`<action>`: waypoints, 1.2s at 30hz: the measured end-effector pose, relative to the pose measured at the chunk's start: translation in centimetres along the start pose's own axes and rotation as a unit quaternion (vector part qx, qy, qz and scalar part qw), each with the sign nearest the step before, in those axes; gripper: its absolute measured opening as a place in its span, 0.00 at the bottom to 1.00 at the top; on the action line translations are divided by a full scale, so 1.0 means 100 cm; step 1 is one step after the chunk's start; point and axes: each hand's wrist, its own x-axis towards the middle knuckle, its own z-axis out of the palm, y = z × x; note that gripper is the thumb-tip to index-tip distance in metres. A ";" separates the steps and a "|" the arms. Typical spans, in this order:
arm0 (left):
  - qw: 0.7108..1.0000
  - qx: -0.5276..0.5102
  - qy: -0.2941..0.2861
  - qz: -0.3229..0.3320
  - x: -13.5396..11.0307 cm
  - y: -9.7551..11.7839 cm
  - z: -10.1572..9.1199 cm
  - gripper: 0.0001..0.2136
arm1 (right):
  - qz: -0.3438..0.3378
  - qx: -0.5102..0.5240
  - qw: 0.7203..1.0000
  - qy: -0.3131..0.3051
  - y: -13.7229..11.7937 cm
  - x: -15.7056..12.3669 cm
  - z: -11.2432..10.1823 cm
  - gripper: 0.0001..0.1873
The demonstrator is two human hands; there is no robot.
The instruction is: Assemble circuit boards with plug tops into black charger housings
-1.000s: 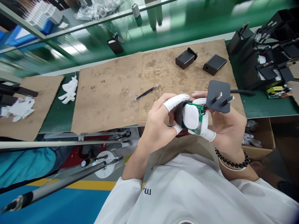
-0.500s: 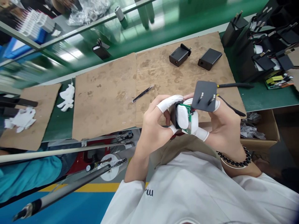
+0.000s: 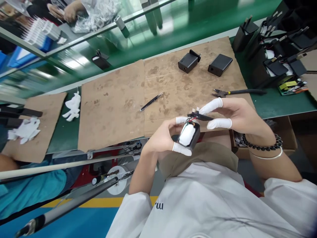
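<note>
Black casing (image 3: 195,138) hangs by the near edge of the surface (image 3: 272,106), pinched in the left hand (image 3: 162,136); the right hand (image 3: 239,115) straddles the plug plate (image 3: 205,117), grip unclear. Tugging that plate could strain the wires (image 3: 191,119).

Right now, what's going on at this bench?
A person's left hand holds an open black case with a white block inside. The right hand is at a pronged black plate, thin wires running from it into the case; whether it grips the plate is hard to tell. Tweezers lie on the cardboard, with pliers partly on it.
</note>
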 end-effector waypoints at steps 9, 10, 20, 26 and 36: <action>0.974 0.079 0.206 0.052 0.012 -0.015 0.027 0.33 | 0.029 -0.103 0.983 0.149 -0.011 -0.006 0.022 0.10; 0.968 0.092 0.225 0.066 0.015 -0.017 0.031 0.32 | 0.023 -0.135 0.978 0.157 -0.012 -0.008 0.024 0.10; 0.900 0.200 0.369 0.122 0.040 -0.039 0.053 0.26 | -0.077 -0.455 0.848 0.261 0.015 -0.008 0.072 0.08; 0.855 0.345 0.361 0.141 0.039 -0.046 0.047 0.24 | -0.063 -0.440 0.850 0.281 0.047 -0.005 0.083 0.09; 0.789 0.396 0.459 0.098 -0.003 -0.063 -0.014 0.23 | -0.187 -0.415 0.867 0.201 0.035 0.001 0.058 0.15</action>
